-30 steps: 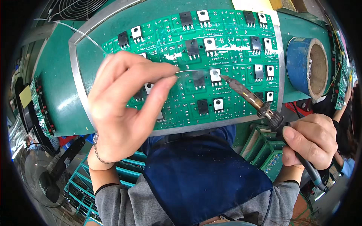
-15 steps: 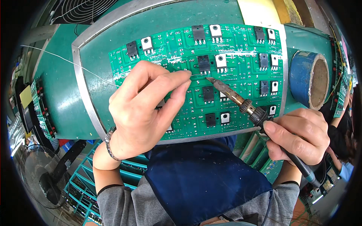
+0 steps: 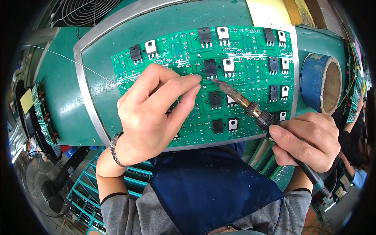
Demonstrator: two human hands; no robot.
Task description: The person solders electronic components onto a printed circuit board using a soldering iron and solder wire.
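A green circuit board [image 3: 246, 80] lies in front of me, bearing rows of black and silver three-legged transistors. My left hand [image 3: 154, 105] pinches a thin solder wire [image 3: 74, 62] between thumb and forefinger, over the board's middle. The wire's long tail trails off to the left past the board. My right hand [image 3: 309, 141] is closed round the black handle of a soldering iron [image 3: 250, 107]. The iron's dark tip meets the short end of wire at the legs of a black transistor [image 3: 210, 68]. Part of the board's left side is hidden under my left hand.
A metal strip [image 3: 88, 94] edges the green work surface [image 3: 64, 113] around the board. To the right stands a blue roll with a cardboard core [image 3: 331, 84]. A yellow sheet [image 3: 270, 13] lies at the back. Below left are a fan [image 3: 43, 184] and teal racks [image 3: 84, 192].
The iron's tip has shifted slightly left and up onto the transistor's legs. My left hand has moved a little to the right, with the wire still pinched.
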